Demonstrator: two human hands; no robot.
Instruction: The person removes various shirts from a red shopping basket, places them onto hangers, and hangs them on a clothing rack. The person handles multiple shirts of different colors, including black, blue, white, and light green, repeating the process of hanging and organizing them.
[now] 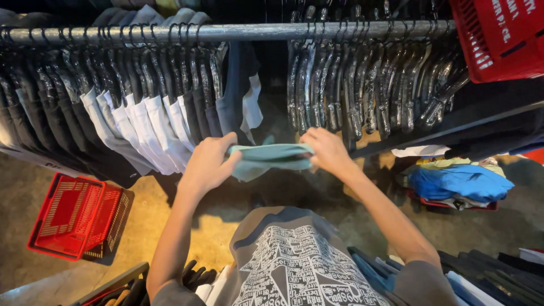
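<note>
Below the clothes rail [226, 33], left hand [208, 161], right hand [327, 150], both hands gripping a teal garment [266, 157]

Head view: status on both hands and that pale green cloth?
Left hand and right hand both gripping folded pale green cloth, one end each. Held level below metal clothes rail. Nothing between cloth and hanging garments.

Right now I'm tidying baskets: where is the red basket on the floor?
In the head view, the red basket lies low left on the floor, under the hanging white shirts.
</note>
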